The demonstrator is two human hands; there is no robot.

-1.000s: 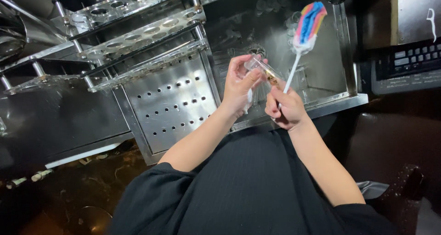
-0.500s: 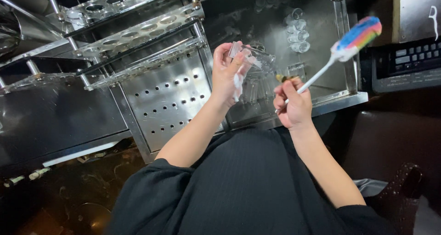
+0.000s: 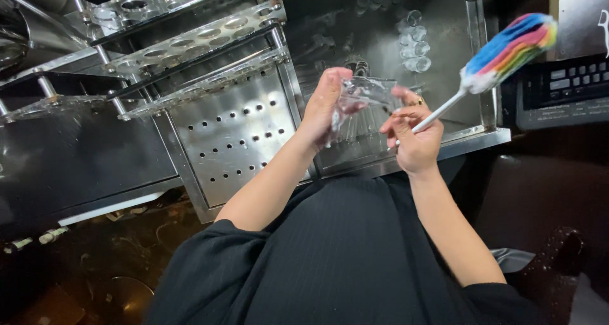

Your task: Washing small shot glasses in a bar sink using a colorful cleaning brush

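Two hands at work — left hand (image 3: 325, 106) grips a clear glass (image 3: 368, 99), its outline blurred — right hand (image 3: 413, 134) clasps a striped brush (image 3: 507, 46).

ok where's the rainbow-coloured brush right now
In the head view the rainbow brush is at upper right, held by its white handle in the right hand. Its head is raised over the right edge of the steel sink, beside the clear glass.

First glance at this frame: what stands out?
The rainbow-striped sponge brush on a white stick, upper right, held in the right hand. Beside it, the left hand grips a clear glass above the steel sink. Perforated steel drainboard at centre left.
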